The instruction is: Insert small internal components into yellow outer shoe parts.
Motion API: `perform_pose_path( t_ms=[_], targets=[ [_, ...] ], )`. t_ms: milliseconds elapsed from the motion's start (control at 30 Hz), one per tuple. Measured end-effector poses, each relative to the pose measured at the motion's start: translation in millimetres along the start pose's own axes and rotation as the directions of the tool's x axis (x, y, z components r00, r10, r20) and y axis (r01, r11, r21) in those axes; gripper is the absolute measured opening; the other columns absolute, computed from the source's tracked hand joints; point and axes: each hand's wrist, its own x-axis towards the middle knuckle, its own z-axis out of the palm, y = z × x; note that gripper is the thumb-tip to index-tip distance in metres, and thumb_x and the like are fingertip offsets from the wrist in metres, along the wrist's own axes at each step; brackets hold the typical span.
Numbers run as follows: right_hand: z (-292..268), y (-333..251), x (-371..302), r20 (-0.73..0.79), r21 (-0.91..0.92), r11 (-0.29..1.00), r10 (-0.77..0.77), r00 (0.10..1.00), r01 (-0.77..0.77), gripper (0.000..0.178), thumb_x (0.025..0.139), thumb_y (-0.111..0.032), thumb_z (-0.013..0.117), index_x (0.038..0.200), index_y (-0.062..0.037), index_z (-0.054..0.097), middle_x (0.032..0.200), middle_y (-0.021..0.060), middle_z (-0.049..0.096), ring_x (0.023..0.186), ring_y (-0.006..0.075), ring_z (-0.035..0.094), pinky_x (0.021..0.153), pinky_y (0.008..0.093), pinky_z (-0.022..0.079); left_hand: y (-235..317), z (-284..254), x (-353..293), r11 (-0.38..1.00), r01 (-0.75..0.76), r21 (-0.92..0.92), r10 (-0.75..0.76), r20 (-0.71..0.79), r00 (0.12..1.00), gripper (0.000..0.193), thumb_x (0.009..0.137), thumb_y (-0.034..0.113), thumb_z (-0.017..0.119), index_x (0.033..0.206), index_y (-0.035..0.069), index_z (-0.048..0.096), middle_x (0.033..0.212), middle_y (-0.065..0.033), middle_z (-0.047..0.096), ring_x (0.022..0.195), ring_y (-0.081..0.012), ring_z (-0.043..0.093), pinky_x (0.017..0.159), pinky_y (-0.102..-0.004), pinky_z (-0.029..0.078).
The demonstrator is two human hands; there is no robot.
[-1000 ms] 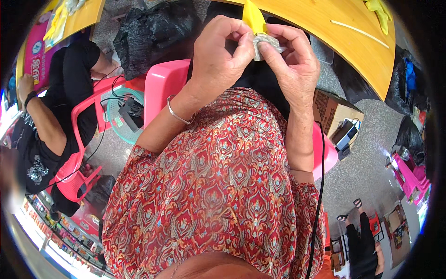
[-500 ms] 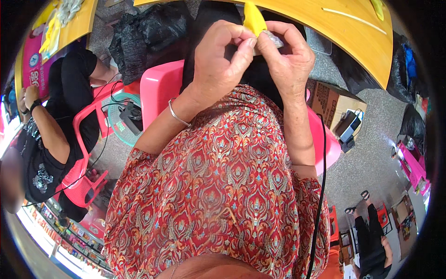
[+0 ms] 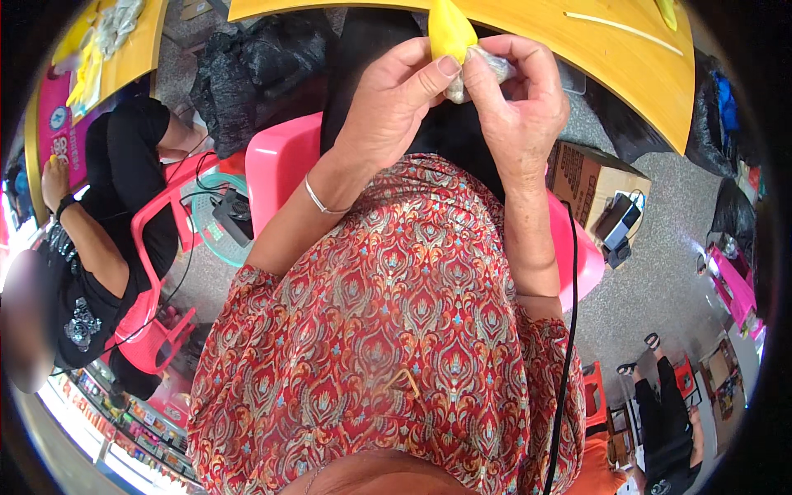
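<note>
Fingers (image 3: pixel 448 68) pinched around a small join

The yellow piece (image 3: pixel 451 35) points upward in front of the near edge of the desk (image 3: pixel 577 51), raised in the hands. The left hand (image 3: pixel 394 106) has thumb and forefinger closed on its lower end; the right hand (image 3: pixel 525 107) grips the grey bundle (image 3: pixel 492 66) (crumpled, perhaps plastic) just beside it, thumb tip against the yellow. On the desk, a pale stick (image 3: pixel 623 33) slants toward the right edge.

The likeliest trouble is slipping: if the left thumb eases off, the yellow piece could twist away from the bundle. Too hard a pinch might crease or tear it, and the bundle's loose folds could bunch unevenly under the right thumb.
</note>
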Motion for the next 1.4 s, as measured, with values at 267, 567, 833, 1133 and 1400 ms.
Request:
perform_pose_path(
  t_ms=[267,567,833,1133,1400],
  targets=[
    [-5,3,8,0.266,0.2,0.959,-0.252,0.93,0.203,0.021,0.075,-0.009,0.076,0.095,-0.0043,0.071,0.103,0.0081,0.059,0.082,0.0134,0.06,0.068,0.0233,0.05,7,-4,-5,0.989,-0.123,-0.088,0.114,-0.099,0.988,0.027,0.096,0.016,0.056,0.118,0.002,0.056,0.11,-0.0056,0.061,0.097,-0.0126,0.058,0.084,-0.0293,0.047],
    [-11,-6,8,0.389,-0.24,0.851,-0.357,0.849,0.467,0.034,0.072,-0.026,0.078,0.102,-0.0109,0.073,0.101,0.0054,0.055,0.088,0.0214,0.05,0.078,0.0328,0.044,19,-6,-11,0.979,-0.11,0.171,0.125,-0.082,0.989,0.036,0.094,0.014,0.058,0.127,0.0,0.053,0.112,-0.0073,0.061,0.1,-0.0124,0.057,0.089,-0.0263,0.046],
    [-8,5,1,0.491,0.276,0.959,-0.09,0.866,-0.057,0.027,0.085,-0.006,0.066,0.111,-0.0011,0.067,0.099,0.0081,0.055,0.09,0.0159,0.056,0.078,0.0267,0.046,16,-21,-15,0.991,0.065,0.119,-0.056,-0.085,0.995,0.033,0.089,0.014,0.066,0.118,0.001,0.058,0.101,-0.0046,0.063,0.09,-0.011,0.06,0.077,-0.0245,0.051],
    [-15,7,6,0.425,0.304,0.927,0.074,0.902,-0.219,0.034,0.081,-0.003,0.07,0.114,-0.0042,0.065,0.09,-0.0005,0.066,0.078,0.004,0.057,0.068,0.0175,0.044,15,-12,-16,0.982,0.074,0.173,-0.072,-0.019,0.997,0.037,0.086,0.008,0.067,0.121,0.001,0.056,0.104,-0.0059,0.063,0.091,-0.0138,0.061,0.078,-0.027,0.052],
    [-11,4,7,0.453,0.299,0.954,-0.132,0.882,-0.011,0.026,0.077,-0.005,0.074,0.103,-0.0061,0.07,0.095,0.0006,0.06,0.079,0.0072,0.059,0.067,0.0196,0.047,15,-8,-4,0.99,-0.036,-0.136,0.039,0.018,0.999,0.049,0.099,0.029,0.049,0.135,-0.004,0.042,0.136,-0.0199,0.047,0.126,-0.0272,0.046,0.107,-0.0393,0.036]
  ],
)
